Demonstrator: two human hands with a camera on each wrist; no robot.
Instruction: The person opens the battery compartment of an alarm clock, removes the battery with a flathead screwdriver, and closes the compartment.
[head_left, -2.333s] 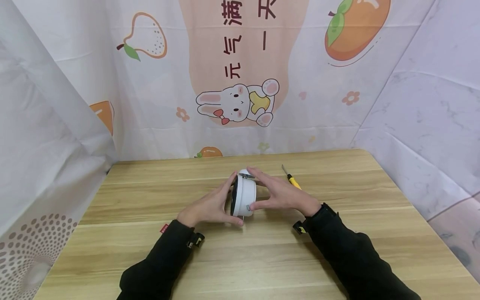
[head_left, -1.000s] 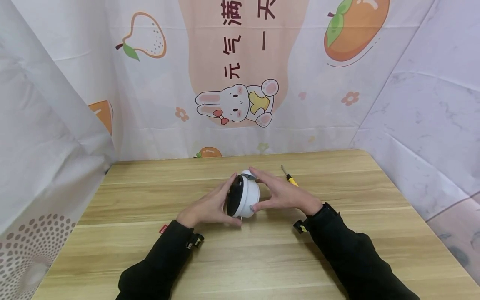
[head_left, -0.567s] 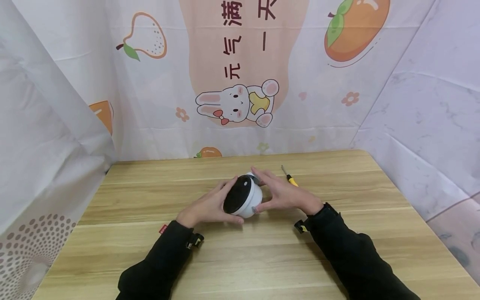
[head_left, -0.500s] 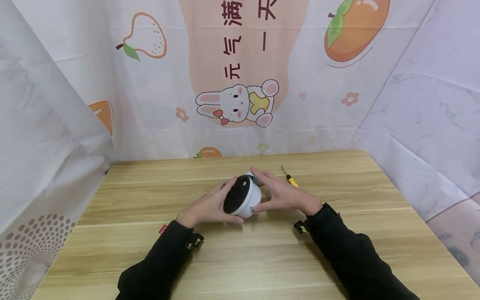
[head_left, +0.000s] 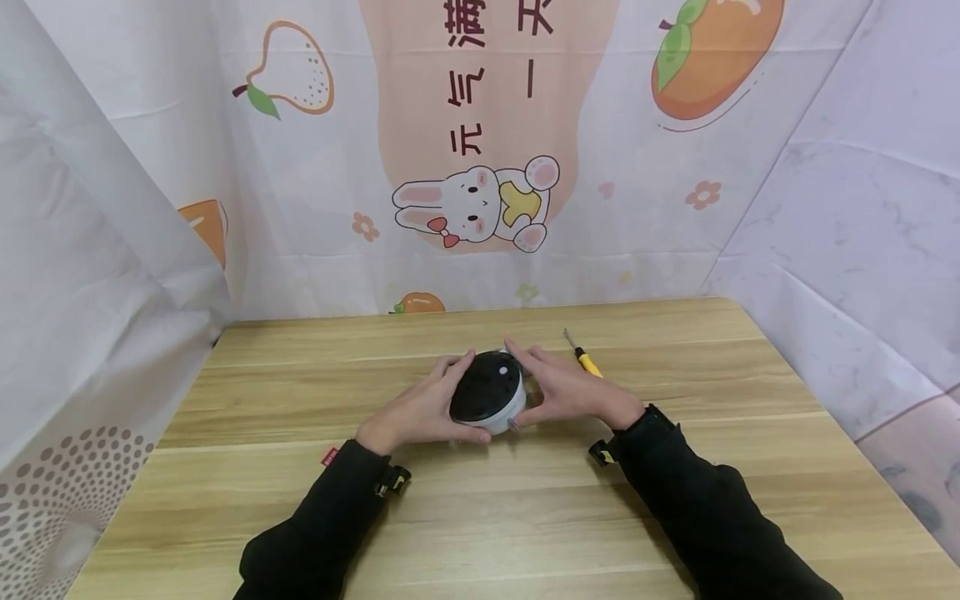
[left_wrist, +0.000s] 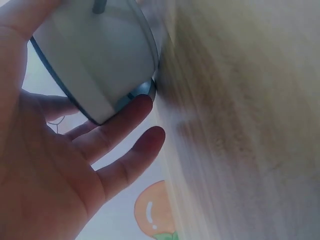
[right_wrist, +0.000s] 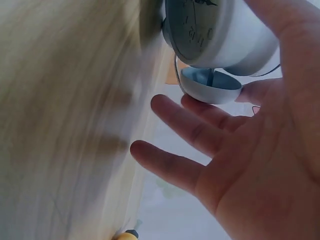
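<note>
A white twin-bell alarm clock (head_left: 510,414) is held between both hands, its black back (head_left: 480,390) turned up towards the head camera. My left hand (head_left: 423,412) grips the left side, thumb at the near edge and fingers at the far edge. On the other side my right hand (head_left: 566,393) holds it with thumb low and index finger by the bell. From the right wrist, the numbered dial (right_wrist: 192,30) faces down towards the wood, and a cup-shaped bell (right_wrist: 212,92) shows close to the fingers. The left wrist view shows the casing (left_wrist: 95,55) close over the table.
A screwdriver with a yellow handle (head_left: 588,364) lies behind the right hand on the wooden table (head_left: 487,533). A printed fabric curtain (head_left: 300,192) hangs along the table's far edge, with more cloth at both sides.
The clock has been rolled in the hands: its black back faced left, nearly edge-on, and now faces up. Both hands have stayed almost in place around it.
</note>
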